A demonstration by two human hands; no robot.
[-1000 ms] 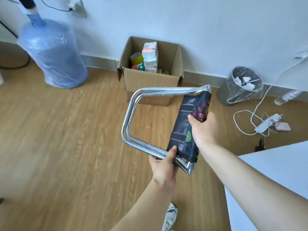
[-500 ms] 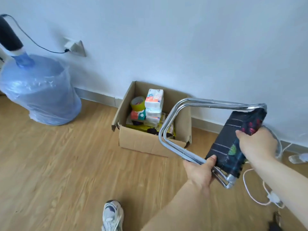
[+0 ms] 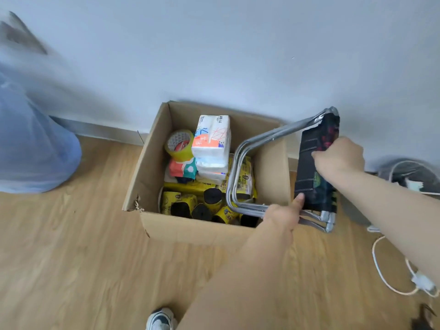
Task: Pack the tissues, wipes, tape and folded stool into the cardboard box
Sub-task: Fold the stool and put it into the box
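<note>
against the wall, the cardboard box (image 3: 209, 228) stands open, left half crowded with tissue packs (image 3: 211, 136) and tape (image 3: 180, 144), right side freer. over its right rim the folded stool (image 3: 314, 167) hangs, left hand (image 3: 282, 216) gripping the frame, right hand (image 3: 339, 157) clutching fabric.

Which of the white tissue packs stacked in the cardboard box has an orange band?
The topmost white tissue pack in the brown cardboard box; the packs stacked beneath it show only white and pale blue.
</note>
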